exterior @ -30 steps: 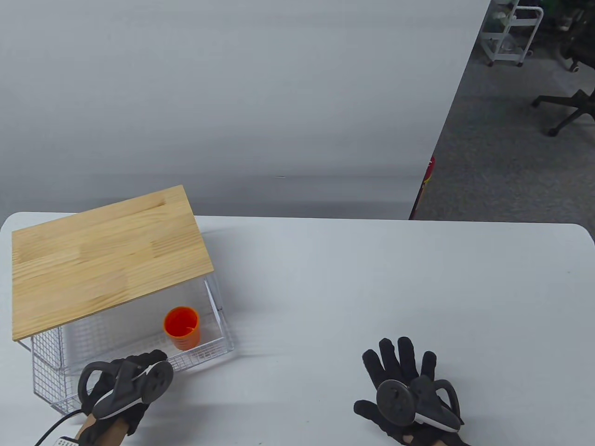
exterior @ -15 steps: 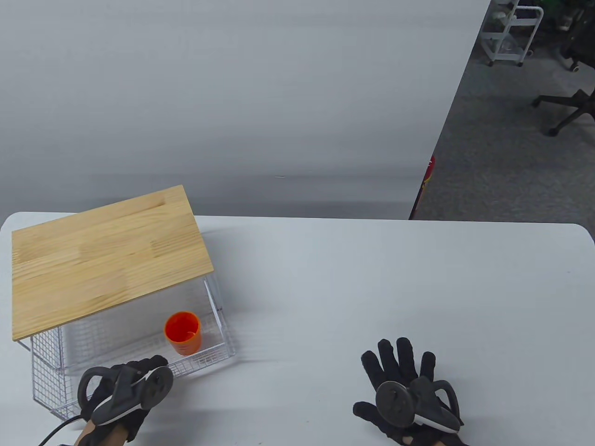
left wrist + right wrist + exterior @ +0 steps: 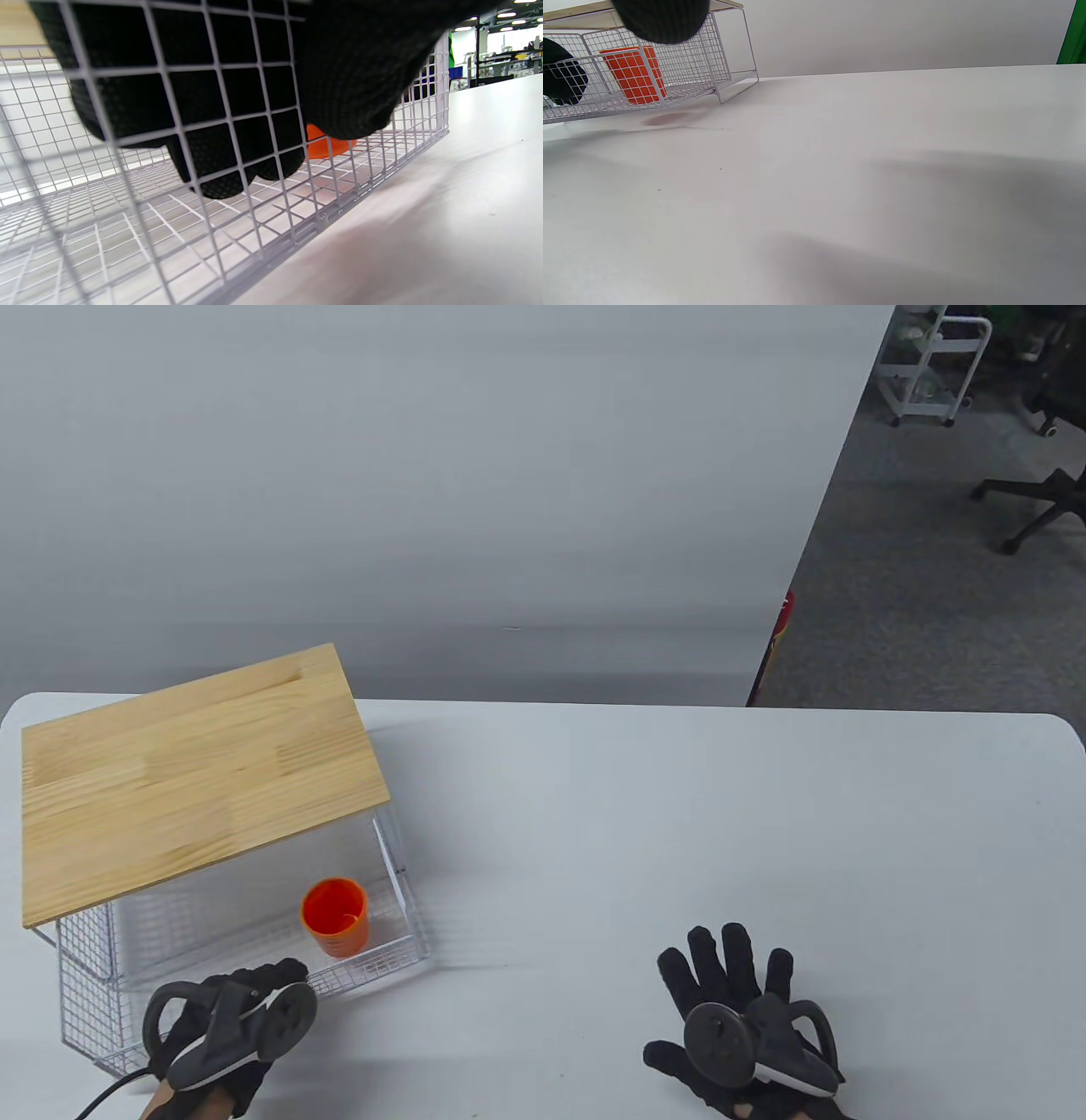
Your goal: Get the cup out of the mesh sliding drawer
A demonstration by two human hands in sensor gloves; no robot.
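An orange cup (image 3: pixel 335 916) stands upright in the pulled-out white mesh drawer (image 3: pixel 373 963), near its front right corner. It also shows in the left wrist view (image 3: pixel 326 146) and in the right wrist view (image 3: pixel 633 75). My left hand (image 3: pixel 254 984) grips the drawer's front rim; its fingers (image 3: pixel 212 127) hook inside the mesh. My right hand (image 3: pixel 730 976) lies flat with fingers spread on the white table (image 3: pixel 679 831), well to the right of the drawer.
The drawer slides under a mesh frame with a wooden top board (image 3: pixel 191 772) at the table's left. Past the table's far right lie a grey floor, office chairs (image 3: pixel 1035 496) and a white cart (image 3: pixel 933 364).
The drawer has slid a little further out toward the table's front, carrying the cup with it. My left hand moved back with it. My right hand stayed put.
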